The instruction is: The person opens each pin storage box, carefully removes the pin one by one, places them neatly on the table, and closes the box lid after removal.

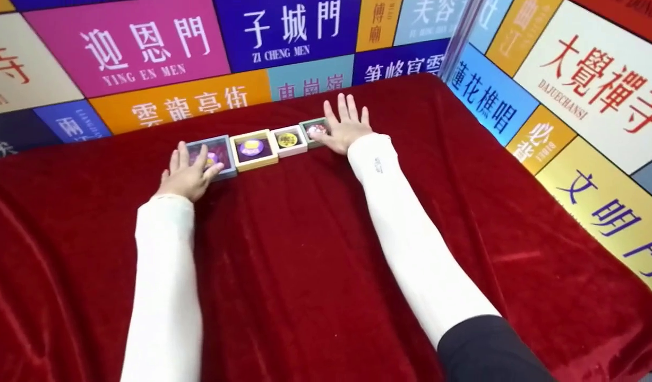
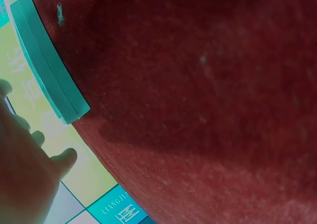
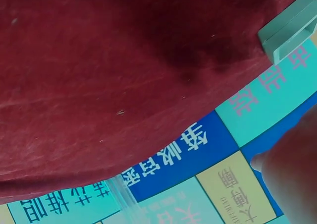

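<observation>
A row of shallow square boxes, each with a round badge inside, stands on the red cloth in the head view. At its left end is the grey-blue box (image 1: 225, 154), the largest. My left hand (image 1: 183, 178) overlaps it with spread fingers; in the left wrist view, the hand (image 2: 25, 169) shows apart from the box (image 2: 49, 60). To the right come a yellow box (image 1: 254, 164), a pale pink box (image 1: 294, 150) and a green box (image 1: 307, 127), the smallest. My right hand (image 1: 347, 130), fingers fanned, overlaps the green box's right side, partly hiding it.
Red velvet cloth (image 1: 305, 254) with folds covers the table. Behind its far edge rises a wall of coloured panels with Chinese lettering (image 1: 161, 48). A second lettered wall (image 1: 586, 85) runs along the right side, meeting the first in a corner.
</observation>
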Demonstrator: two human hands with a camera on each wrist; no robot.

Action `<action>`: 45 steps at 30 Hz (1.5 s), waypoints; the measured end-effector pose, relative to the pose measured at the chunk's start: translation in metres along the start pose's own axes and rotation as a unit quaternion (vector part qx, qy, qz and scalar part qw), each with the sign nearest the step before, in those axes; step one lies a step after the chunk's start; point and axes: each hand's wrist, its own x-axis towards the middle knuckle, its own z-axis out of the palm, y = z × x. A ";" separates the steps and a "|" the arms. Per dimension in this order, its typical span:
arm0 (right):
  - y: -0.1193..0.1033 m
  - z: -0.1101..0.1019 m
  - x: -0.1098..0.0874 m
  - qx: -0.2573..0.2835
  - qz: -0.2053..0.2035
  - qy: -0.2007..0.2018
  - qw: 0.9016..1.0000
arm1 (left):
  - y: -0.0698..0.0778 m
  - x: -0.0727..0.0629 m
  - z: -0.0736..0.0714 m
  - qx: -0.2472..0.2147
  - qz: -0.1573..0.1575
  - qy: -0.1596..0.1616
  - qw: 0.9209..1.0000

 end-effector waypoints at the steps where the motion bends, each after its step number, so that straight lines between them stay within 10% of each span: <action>1: -0.001 0.001 0.001 -0.003 -0.001 -0.004 1.000 | -0.002 -0.002 0.001 0.001 0.001 -0.001 1.000; 13: -0.002 0.027 -0.004 0.091 -0.034 -0.029 0.995 | -0.024 -0.019 0.015 0.109 0.051 0.037 0.992; 21: 0.001 0.017 -0.027 0.186 -0.008 -0.049 0.981 | 0.001 -0.018 0.006 0.173 0.039 0.012 0.984; 30: -0.009 0.020 -0.068 0.162 -0.040 -0.078 0.983 | 0.021 -0.044 0.009 0.204 0.108 0.106 0.967; 45: -0.005 0.032 -0.064 0.083 -0.059 -0.158 0.982 | 0.075 -0.058 0.024 0.216 0.145 -0.009 0.966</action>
